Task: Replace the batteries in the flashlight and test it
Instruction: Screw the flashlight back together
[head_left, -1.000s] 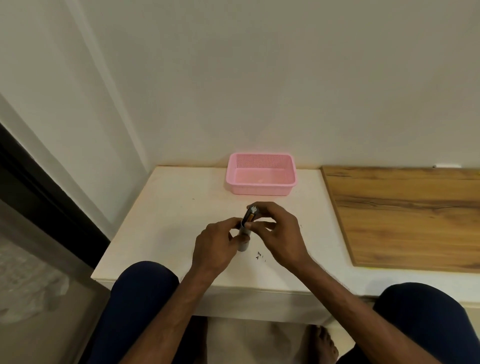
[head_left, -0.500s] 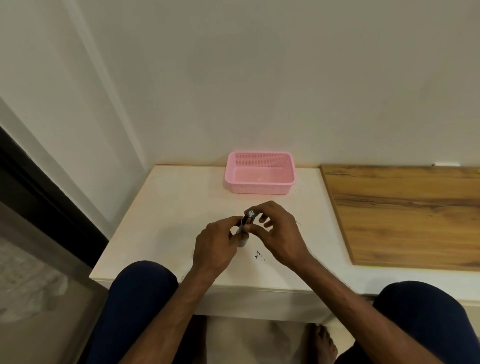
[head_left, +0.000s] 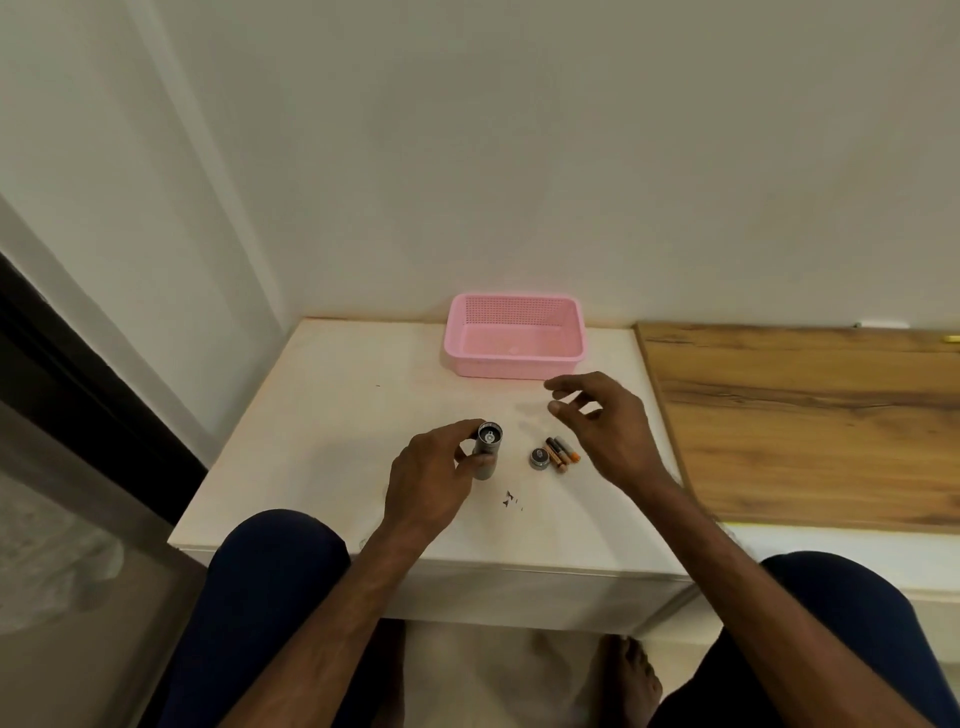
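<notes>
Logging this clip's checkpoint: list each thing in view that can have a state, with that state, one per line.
Flashlight: upright on the table, end open, held by the left hand.
Cap: off, lying on the table.
Batteries: out, lying side by side beside the cap.
Basket: looks empty, against the wall.
Right hand: open, holding nothing, above the batteries.

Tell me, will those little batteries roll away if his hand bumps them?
Probably, a bit. The batteries are smooth, round cylinders lying on their sides on the flat white table, so a sideways nudge could set them rolling. The round cap beside them might stop a roll that way. They look small, so likely light.
</notes>
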